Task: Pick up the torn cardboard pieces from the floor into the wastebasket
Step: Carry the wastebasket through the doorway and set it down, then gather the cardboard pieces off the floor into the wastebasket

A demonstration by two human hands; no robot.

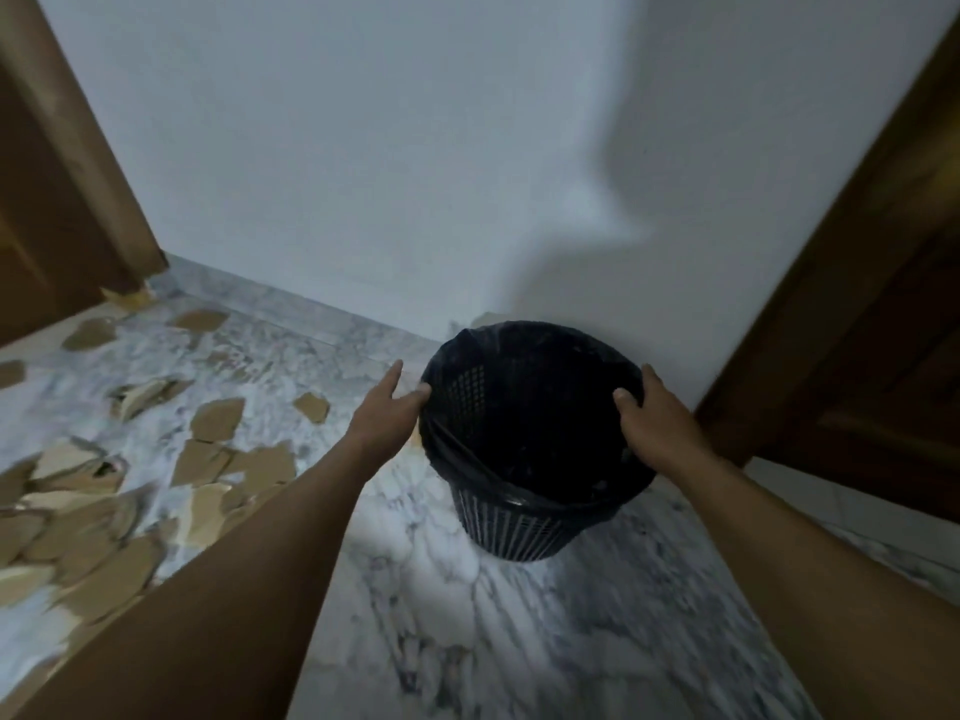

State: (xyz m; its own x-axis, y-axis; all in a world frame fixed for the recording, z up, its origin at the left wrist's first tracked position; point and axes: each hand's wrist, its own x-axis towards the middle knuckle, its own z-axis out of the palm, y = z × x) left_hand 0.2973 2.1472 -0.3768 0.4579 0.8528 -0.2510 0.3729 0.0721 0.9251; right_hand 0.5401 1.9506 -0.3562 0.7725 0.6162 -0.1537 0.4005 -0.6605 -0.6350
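A black mesh wastebasket [514, 522] lined with a dark bag stands on the marble floor near the white wall. My left hand [387, 407] touches its left rim with the thumb, fingers held fairly straight beside it. On the right rim, my right hand [652, 413] grips the edge, thumb inside and fingers over the outside. Several torn brown cardboard pieces [215, 418] lie scattered over the floor to the left, with a denser heap [78, 517] at the lower left. The basket's inside looks dark; its contents cannot be made out.
A brown wooden door frame [78, 163] stands at the left and a dark wooden door [852, 314] at the right. The white wall [415, 174] runs behind the basket. Grey-veined marble floor [493, 631] stretches toward me.
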